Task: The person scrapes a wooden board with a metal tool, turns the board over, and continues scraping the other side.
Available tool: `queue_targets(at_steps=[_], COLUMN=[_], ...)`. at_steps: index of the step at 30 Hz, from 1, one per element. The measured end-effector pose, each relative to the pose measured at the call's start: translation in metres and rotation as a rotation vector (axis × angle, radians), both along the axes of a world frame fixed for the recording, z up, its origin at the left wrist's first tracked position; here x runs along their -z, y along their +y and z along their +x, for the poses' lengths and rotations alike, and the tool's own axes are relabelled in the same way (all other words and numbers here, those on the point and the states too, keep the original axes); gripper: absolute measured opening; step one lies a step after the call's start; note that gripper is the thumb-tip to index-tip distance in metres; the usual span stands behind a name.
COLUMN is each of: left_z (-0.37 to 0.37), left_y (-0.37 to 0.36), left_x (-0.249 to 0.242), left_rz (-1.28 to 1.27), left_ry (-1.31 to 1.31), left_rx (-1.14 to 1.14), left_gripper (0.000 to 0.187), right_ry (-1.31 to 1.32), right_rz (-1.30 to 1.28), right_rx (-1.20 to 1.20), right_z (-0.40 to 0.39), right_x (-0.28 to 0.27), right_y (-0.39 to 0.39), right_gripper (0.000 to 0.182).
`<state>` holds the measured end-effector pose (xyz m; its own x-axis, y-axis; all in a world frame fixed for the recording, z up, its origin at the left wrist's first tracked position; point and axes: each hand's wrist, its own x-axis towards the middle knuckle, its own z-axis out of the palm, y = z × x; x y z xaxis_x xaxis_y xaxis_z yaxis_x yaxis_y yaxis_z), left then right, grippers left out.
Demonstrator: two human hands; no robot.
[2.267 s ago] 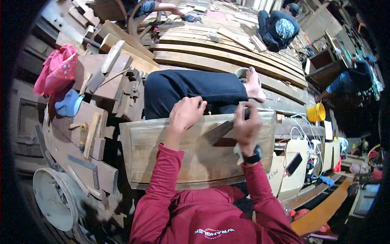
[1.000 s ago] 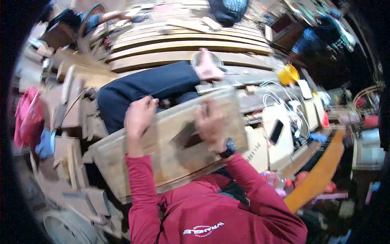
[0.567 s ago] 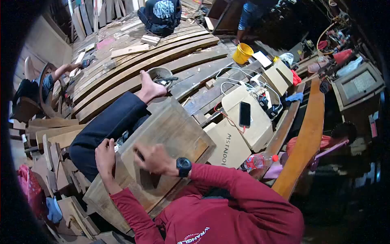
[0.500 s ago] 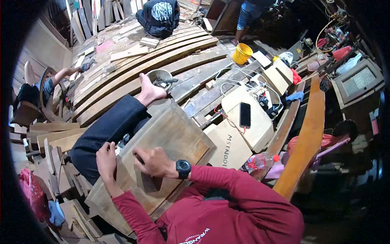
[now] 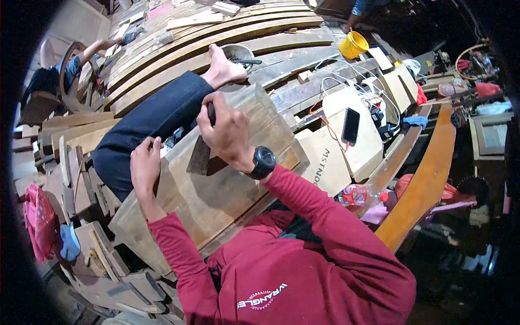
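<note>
1. Panel (image 5: 216,203): wooden, bevelled at the rim, lying aslant across the sitter's lap, close in front of the shirt (image 5: 303,260). One trousered leg (image 5: 149,122) is bent along its far side. A lap gives soft support, so I would want the panel braced firmly against body and leg.

2. Right hand (image 5: 228,132): closed, thumb and fingers pinching the upper part of a dark, flat tool (image 5: 199,158) near the panel's far edge. Its lower part meets or nearly meets the wood; the exact contact I cannot tell. Good practice: even pressure, a constant angle, and strokes that follow the grain, easing off at the bevel so that no corner digs in.

3. Left hand (image 5: 145,167): fingers together and lightly bent at the far edge, left of the tool. Whether they clamp the edge or merely rest on it, I cannot tell. It is well placed as a steady, provided the fingertips are kept out of the tool's path.

4. Surroundings: phone (image 5: 351,126) and bottle (image 5: 362,196) lie to the right, apart from the panel. The right elbow wants a compact swing on the bottle's side.
</note>
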<state>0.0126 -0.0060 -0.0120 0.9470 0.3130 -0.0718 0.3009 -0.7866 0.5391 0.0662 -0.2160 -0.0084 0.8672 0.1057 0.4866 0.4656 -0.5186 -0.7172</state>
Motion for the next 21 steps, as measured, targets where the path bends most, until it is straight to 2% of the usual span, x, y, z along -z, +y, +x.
queue_targets(at_steps=[2, 3, 4, 6, 8, 10, 12, 14, 16, 18, 20, 21], left_z=[0.002, 0.001, 0.000, 0.001, 0.001, 0.002, 0.001, 0.001, 0.000, 0.000, -0.002, -0.002], left_y=[0.004, 0.007, 0.001, 0.003, 0.007, 0.007, 0.009, 0.010, 0.008, 0.010, 0.009, 0.009], left_x=[0.006, 0.013, 0.001, 0.004, 0.010, 0.010, 0.012, 0.014, 0.015, 0.015, 0.013, 0.015], left_rz=[0.009, 0.029, -0.022, 0.002, -0.004, -0.023, 0.002, 0.004, 0.011, -0.002, 0.025, 0.014], left_ry=[0.014, -0.039, 0.020, 0.032, 0.016, 0.031, 0.023, 0.037, 0.017, 0.008, -0.008, -0.016], left_rx=[-0.006, 0.018, -0.016, -0.012, -0.004, -0.039, -0.032, -0.024, -0.026, -0.032, -0.042, -0.046], left_gripper=[0.035, 0.036, 0.036, 0.036, 0.036, 0.037, 0.036, 0.036, 0.035, 0.035, 0.033, 0.033], right_ry=[0.019, 0.045, 0.030, 0.035, -0.072, 0.028, 0.007, 0.049, 0.055, -0.074, 0.061, -0.012], right_rz=[-0.037, -0.081, -0.211, -0.361, -0.219, -0.018, 0.028, -0.045, -0.297, -0.202, -0.061, -0.021], right_rx=[-0.020, -0.151, -0.309, -0.340, -0.212, 0.015, 0.036, -0.183, -0.411, -0.287, -0.051, 0.011], right_z=[-0.018, -0.038, -0.049, -0.058, -0.030, -0.003, -0.011, -0.039, -0.051, -0.032, -0.006, -0.002], right_x=[0.006, 0.013, 0.026, 0.025, 0.012, -0.004, -0.004, 0.011, 0.021, 0.019, -0.002, -0.005], right_y=[0.003, 0.006, 0.005, 0.006, 0.001, -0.001, 0.000, 0.004, -0.001, -0.004, -0.010, -0.012], right_gripper=[0.015, 0.017, 0.019, 0.020, 0.018, 0.014, 0.010, 0.009, 0.010, 0.013, 0.011, 0.011])
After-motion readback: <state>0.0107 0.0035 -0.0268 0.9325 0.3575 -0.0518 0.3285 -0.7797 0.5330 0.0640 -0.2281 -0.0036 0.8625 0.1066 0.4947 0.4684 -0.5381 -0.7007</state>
